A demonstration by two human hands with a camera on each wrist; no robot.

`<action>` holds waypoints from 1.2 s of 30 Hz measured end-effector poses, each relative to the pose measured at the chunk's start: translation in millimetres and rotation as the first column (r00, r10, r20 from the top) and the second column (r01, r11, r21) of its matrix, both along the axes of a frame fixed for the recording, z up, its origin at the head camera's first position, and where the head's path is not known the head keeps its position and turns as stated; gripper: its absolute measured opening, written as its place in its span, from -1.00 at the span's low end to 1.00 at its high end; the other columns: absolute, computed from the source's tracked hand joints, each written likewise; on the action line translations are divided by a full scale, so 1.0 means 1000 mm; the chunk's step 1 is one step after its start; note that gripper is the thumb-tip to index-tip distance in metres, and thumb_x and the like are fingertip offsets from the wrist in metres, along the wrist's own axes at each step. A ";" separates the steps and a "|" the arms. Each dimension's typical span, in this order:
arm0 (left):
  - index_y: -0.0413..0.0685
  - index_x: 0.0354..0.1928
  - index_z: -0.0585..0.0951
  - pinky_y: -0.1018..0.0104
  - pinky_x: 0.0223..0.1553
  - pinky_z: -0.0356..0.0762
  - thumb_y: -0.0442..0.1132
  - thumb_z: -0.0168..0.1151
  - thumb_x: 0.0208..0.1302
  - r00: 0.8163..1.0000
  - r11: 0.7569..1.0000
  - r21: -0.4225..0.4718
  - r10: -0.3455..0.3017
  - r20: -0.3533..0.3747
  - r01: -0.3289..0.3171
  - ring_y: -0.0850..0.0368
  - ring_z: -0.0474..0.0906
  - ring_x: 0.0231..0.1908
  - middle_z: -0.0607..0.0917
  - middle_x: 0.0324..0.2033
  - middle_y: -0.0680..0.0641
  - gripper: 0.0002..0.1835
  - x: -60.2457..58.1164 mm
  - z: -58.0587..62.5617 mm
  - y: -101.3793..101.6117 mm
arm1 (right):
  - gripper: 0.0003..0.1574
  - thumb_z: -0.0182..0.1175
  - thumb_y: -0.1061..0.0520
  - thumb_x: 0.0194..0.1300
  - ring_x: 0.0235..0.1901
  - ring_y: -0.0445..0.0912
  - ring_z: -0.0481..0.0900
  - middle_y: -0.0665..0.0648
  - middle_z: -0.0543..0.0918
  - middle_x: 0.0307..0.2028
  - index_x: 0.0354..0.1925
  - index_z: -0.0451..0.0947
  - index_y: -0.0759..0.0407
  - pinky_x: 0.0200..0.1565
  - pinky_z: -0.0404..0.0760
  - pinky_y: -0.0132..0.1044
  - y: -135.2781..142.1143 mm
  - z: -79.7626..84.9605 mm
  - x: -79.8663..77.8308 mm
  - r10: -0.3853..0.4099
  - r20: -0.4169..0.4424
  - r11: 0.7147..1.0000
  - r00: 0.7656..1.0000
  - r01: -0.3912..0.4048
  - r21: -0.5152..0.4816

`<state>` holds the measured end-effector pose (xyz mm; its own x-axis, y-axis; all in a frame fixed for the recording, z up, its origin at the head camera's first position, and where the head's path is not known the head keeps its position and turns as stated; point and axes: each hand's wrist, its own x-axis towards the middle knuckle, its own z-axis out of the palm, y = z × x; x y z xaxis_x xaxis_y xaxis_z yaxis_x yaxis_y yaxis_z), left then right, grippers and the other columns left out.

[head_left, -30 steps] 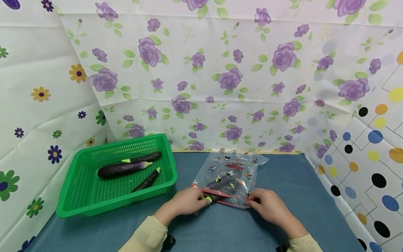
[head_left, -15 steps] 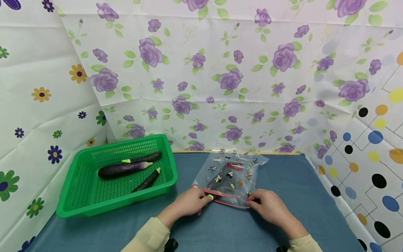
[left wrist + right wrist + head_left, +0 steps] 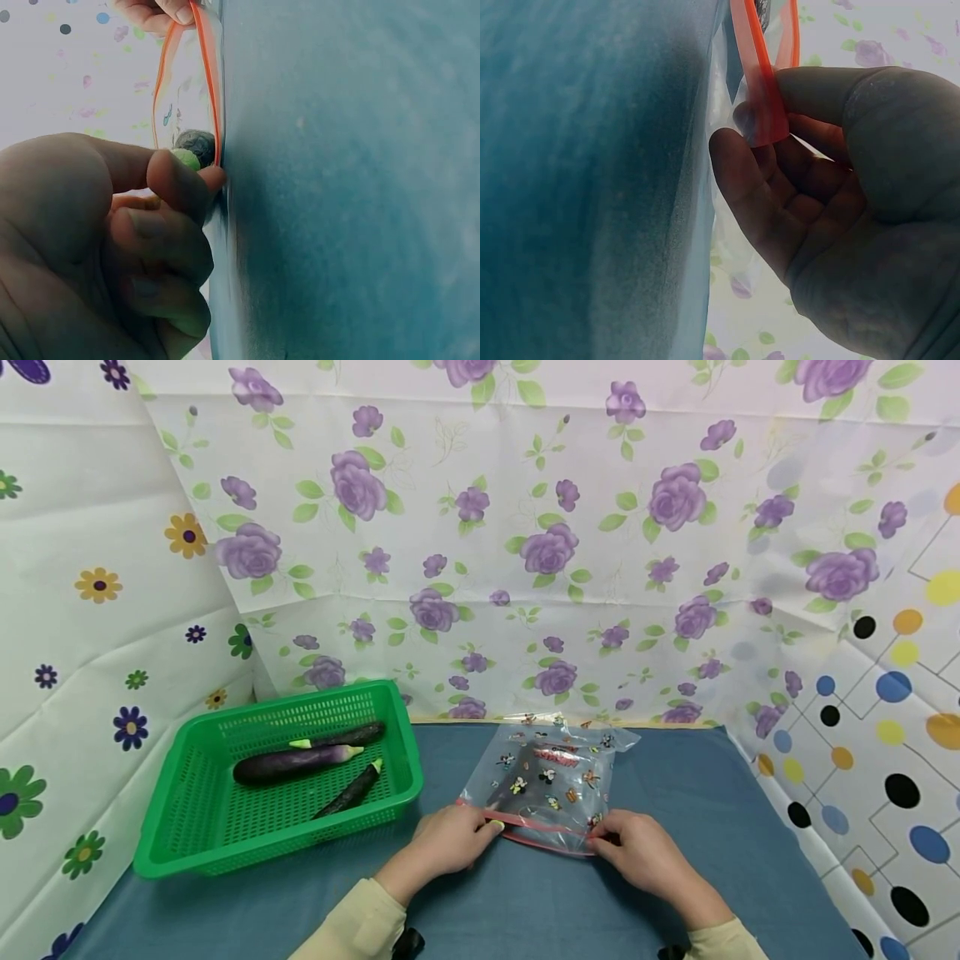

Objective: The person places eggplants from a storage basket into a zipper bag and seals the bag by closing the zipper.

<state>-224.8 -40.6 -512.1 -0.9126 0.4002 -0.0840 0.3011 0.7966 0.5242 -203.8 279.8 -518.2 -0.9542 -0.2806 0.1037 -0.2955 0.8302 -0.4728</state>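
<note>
Corners of the clear printed bag (image 3: 581, 793) sit pinched: your left hand (image 3: 450, 839) grips one at 8 o'clock, your right hand (image 3: 641, 852) the other at 4, fingers curled, forearms angled inward. The red-edged mouth faces you at 6 o'clock. Inside lies a dark, wrinkled eggplant (image 3: 196, 141), its bright green stem end (image 3: 186, 157) just beside your left thumb. At 9 o'clock, a green basket (image 3: 300, 827) holds two slim dark eggplants (image 3: 355, 790) and a plumper purple eggplant (image 3: 288, 764). Blue cloth (image 3: 540, 902) lies beneath both containers.
</note>
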 end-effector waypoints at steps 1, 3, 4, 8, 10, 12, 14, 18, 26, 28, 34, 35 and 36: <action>0.19 -0.68 0.52 0.18 -0.69 0.33 0.20 0.04 0.53 1.000 1.000 -0.006 0.006 -0.009 -0.006 0.15 0.50 -0.77 0.50 -0.86 0.14 -0.44 0.000 0.000 0.000 | -0.86 0.43 0.01 0.30 -0.49 -0.37 0.46 -0.28 0.54 -0.46 -0.40 0.71 -0.24 -0.40 0.49 -0.34 0.000 0.000 0.000 -0.001 0.001 1.000 1.000 0.001 0.000; 0.20 -0.66 0.54 0.18 -0.69 0.33 0.19 0.04 0.54 1.000 1.000 -0.017 0.017 -0.012 -0.017 0.14 0.50 -0.77 0.50 -0.85 0.12 -0.46 0.000 0.001 0.000 | -0.85 0.43 0.02 0.30 -0.49 -0.37 0.46 -0.28 0.54 -0.46 -0.40 0.71 -0.24 -0.40 0.49 -0.34 -0.001 0.000 0.000 -0.003 0.001 1.000 1.000 0.003 -0.001; 0.20 -0.66 0.53 0.18 -0.70 0.32 0.19 0.04 0.54 1.000 0.999 -0.023 0.023 -0.017 -0.023 0.14 0.49 -0.77 0.50 -0.85 0.12 -0.45 0.000 0.001 0.000 | -0.85 0.43 0.02 0.30 -0.49 -0.37 0.46 -0.28 0.54 -0.46 -0.40 0.71 -0.25 -0.40 0.49 -0.34 -0.001 0.000 0.000 -0.003 0.001 1.000 1.000 0.003 -0.001; 0.20 -0.67 0.53 0.18 -0.70 0.32 0.20 0.03 0.54 0.998 0.998 -0.049 0.047 -0.036 -0.049 0.12 0.46 -0.76 0.50 -0.81 0.10 -0.45 0.000 0.001 0.001 | -0.85 0.43 0.03 0.30 -0.49 -0.37 0.46 -0.28 0.54 -0.46 -0.40 0.71 -0.25 -0.40 0.49 -0.34 -0.002 0.000 0.000 -0.003 -0.002 1.000 1.000 0.003 -0.003; 0.21 -0.68 0.51 0.18 -0.69 0.31 0.21 0.03 0.53 0.997 0.996 -0.061 0.056 -0.054 -0.059 0.11 0.44 -0.76 0.50 -0.80 0.09 -0.44 0.000 0.000 0.001 | -0.85 0.43 0.02 0.30 -0.49 -0.37 0.47 -0.29 0.54 -0.45 -0.40 0.71 -0.25 -0.40 0.49 -0.34 -0.002 0.001 0.000 -0.002 -0.001 1.000 1.000 0.002 -0.005; 0.22 -0.67 0.53 0.17 -0.69 0.30 0.20 0.03 0.53 0.996 0.995 -0.069 0.063 -0.059 -0.067 0.10 0.43 -0.75 0.50 -0.78 0.09 -0.45 0.000 -0.001 0.002 | -0.86 0.43 0.02 0.30 -0.49 -0.37 0.47 -0.28 0.54 -0.45 -0.39 0.72 -0.25 -0.40 0.49 -0.34 -0.002 0.000 0.000 0.000 0.002 1.000 1.000 0.000 -0.008; 0.23 -0.67 0.55 0.17 -0.68 0.29 0.19 0.02 0.54 0.996 0.995 -0.073 0.069 -0.060 -0.073 0.09 0.42 -0.75 0.49 -0.78 0.08 -0.45 -0.001 -0.001 0.002 | -0.86 0.43 0.02 0.31 -0.49 -0.37 0.47 -0.28 0.54 -0.45 -0.39 0.72 -0.25 -0.40 0.49 -0.34 -0.002 0.000 0.000 0.002 0.003 1.000 1.000 -0.002 -0.009; 0.21 -0.71 0.49 0.18 -0.66 0.27 0.20 0.01 0.54 0.993 0.992 -0.091 0.079 -0.085 -0.087 0.09 0.37 -0.72 0.44 -0.75 0.06 -0.42 -0.002 -0.002 0.003 | -0.87 0.42 0.03 0.31 -0.49 -0.37 0.48 -0.28 0.55 -0.44 -0.38 0.72 -0.23 -0.40 0.50 -0.34 -0.002 0.000 0.000 0.005 0.004 1.000 1.000 -0.005 -0.013; 0.21 -0.65 0.57 0.21 -0.67 0.20 0.19 0.03 0.54 0.993 0.994 -0.054 0.085 -0.080 -0.090 0.09 0.33 -0.74 0.39 -0.76 0.06 -0.46 -0.002 -0.002 0.003 | -0.87 0.43 0.03 0.31 -0.49 -0.38 0.47 -0.28 0.54 -0.45 -0.38 0.73 -0.24 -0.40 0.50 -0.34 -0.002 0.000 -0.001 0.008 0.005 1.000 1.000 -0.008 -0.008; 0.21 -0.60 0.63 0.22 -0.69 0.17 0.18 0.05 0.53 0.994 0.996 -0.023 0.085 -0.070 -0.087 0.09 0.32 -0.76 0.38 -0.78 0.07 -0.49 -0.003 -0.001 0.004 | -0.87 0.43 0.02 0.31 -0.49 -0.38 0.47 -0.28 0.54 -0.46 -0.39 0.73 -0.24 -0.41 0.49 -0.34 -0.003 0.001 0.000 0.007 0.007 1.000 1.000 -0.007 -0.005; 0.22 -0.46 0.74 0.24 -0.70 0.14 0.18 0.08 0.53 0.994 0.997 0.010 0.079 -0.078 -0.079 0.11 0.29 -0.78 0.37 -0.80 0.09 -0.56 -0.002 0.000 0.005 | -0.86 0.43 0.00 0.31 -0.49 -0.38 0.46 -0.28 0.54 -0.46 -0.41 0.72 -0.24 -0.42 0.48 -0.34 -0.001 0.001 0.000 0.006 0.013 1.000 1.000 -0.006 0.000; 0.23 -0.39 0.77 0.24 -0.70 0.13 0.18 0.09 0.52 0.994 0.997 0.014 0.075 -0.083 -0.074 0.11 0.28 -0.78 0.37 -0.80 0.08 -0.59 -0.002 0.000 0.005 | -0.86 0.43 0.00 0.31 -0.49 -0.37 0.46 -0.28 0.54 -0.46 -0.41 0.72 -0.24 -0.41 0.48 -0.34 -0.001 0.001 0.000 0.005 0.012 1.000 1.000 -0.005 0.001; 0.24 -0.30 0.79 0.24 -0.69 0.13 0.18 0.09 0.52 0.994 0.998 0.016 0.069 -0.090 -0.068 0.12 0.28 -0.78 0.38 -0.80 0.09 -0.62 -0.002 -0.001 0.005 | -0.86 0.43 0.00 0.31 -0.49 -0.37 0.46 -0.28 0.54 -0.46 -0.41 0.72 -0.24 -0.41 0.48 -0.34 -0.001 0.001 0.000 0.003 0.012 1.000 1.000 -0.003 0.004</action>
